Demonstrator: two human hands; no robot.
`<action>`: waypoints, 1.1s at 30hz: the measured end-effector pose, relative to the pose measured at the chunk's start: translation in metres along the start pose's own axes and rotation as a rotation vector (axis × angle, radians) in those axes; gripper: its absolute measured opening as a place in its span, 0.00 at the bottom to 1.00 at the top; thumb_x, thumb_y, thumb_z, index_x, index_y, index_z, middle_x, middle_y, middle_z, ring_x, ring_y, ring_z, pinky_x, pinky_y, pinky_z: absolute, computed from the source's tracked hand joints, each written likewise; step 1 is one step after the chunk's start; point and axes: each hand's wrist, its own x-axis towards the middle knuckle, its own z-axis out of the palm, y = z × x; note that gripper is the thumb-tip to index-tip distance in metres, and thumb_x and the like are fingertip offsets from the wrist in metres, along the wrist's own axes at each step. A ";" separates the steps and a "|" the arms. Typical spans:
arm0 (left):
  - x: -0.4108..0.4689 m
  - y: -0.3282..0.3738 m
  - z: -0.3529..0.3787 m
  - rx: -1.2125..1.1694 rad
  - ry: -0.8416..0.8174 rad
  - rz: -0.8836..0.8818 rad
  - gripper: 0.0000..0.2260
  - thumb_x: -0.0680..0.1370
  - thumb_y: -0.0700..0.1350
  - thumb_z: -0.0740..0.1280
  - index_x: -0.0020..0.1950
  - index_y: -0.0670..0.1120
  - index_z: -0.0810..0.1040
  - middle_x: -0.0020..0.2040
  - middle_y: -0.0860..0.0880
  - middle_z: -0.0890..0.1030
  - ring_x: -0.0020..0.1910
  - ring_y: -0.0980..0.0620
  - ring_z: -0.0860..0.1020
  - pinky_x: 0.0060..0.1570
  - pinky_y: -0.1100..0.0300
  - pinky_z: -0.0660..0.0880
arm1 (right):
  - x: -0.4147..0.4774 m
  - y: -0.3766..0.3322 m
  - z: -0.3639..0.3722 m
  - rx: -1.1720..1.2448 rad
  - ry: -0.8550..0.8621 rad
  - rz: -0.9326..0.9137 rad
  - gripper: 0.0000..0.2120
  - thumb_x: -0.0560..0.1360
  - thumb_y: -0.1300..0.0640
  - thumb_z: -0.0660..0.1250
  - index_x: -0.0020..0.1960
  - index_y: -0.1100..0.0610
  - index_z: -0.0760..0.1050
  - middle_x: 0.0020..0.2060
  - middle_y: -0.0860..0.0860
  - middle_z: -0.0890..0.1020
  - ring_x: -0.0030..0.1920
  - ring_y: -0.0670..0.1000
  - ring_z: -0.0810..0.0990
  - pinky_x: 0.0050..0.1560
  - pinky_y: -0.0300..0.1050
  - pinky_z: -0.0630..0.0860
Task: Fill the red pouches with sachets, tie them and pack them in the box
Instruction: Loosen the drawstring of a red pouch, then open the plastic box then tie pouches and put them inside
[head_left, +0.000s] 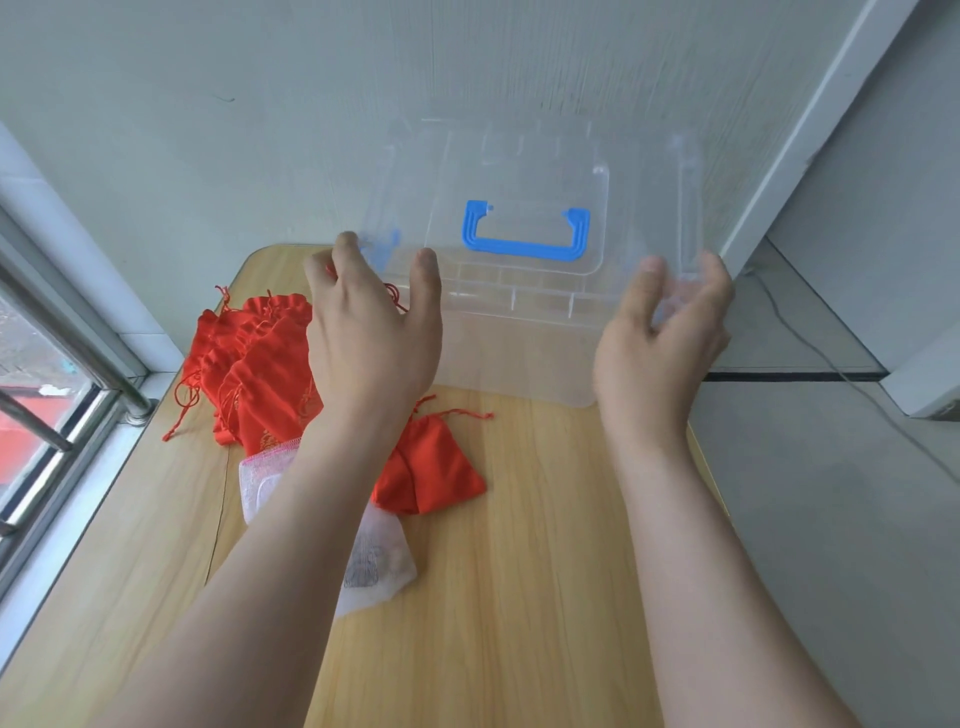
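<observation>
- Wooden table lies under both forearms.
- Clear plastic box stands on it just beyond the hands. Its lid, with a blue handle, is tilted up between them.
- Red pouches are heaped to the left of the left hand, with one pouch beside its wrist.
- White sachets lie under that forearm.
- Left hand and right hand each grip one end of the lid.
- Step, as I judge it: opening the box. Next, put the lid aside and pick up a pouch to fill.

I see a pale wooden bench against a whitish wall, daylit window left, grey floor right.
</observation>
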 end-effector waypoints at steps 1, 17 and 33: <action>-0.001 0.002 0.001 -0.015 -0.007 0.009 0.28 0.84 0.63 0.62 0.75 0.44 0.70 0.67 0.45 0.73 0.60 0.42 0.75 0.52 0.58 0.61 | 0.002 -0.001 -0.002 0.055 0.028 0.042 0.28 0.87 0.49 0.61 0.83 0.60 0.60 0.54 0.40 0.75 0.65 0.54 0.73 0.67 0.47 0.71; -0.049 0.024 0.014 -0.080 -0.141 0.281 0.24 0.87 0.47 0.61 0.83 0.44 0.63 0.75 0.45 0.71 0.59 0.46 0.76 0.54 0.50 0.74 | 0.020 0.005 -0.075 0.937 0.149 0.712 0.11 0.88 0.59 0.59 0.64 0.64 0.74 0.56 0.60 0.87 0.42 0.55 0.90 0.44 0.45 0.84; -0.046 0.008 0.038 0.289 -0.335 0.311 0.33 0.86 0.49 0.62 0.87 0.53 0.49 0.83 0.46 0.55 0.36 0.41 0.73 0.31 0.53 0.69 | 0.023 0.030 -0.053 1.020 0.071 0.698 0.28 0.86 0.68 0.61 0.82 0.60 0.55 0.66 0.61 0.75 0.51 0.63 0.89 0.53 0.57 0.87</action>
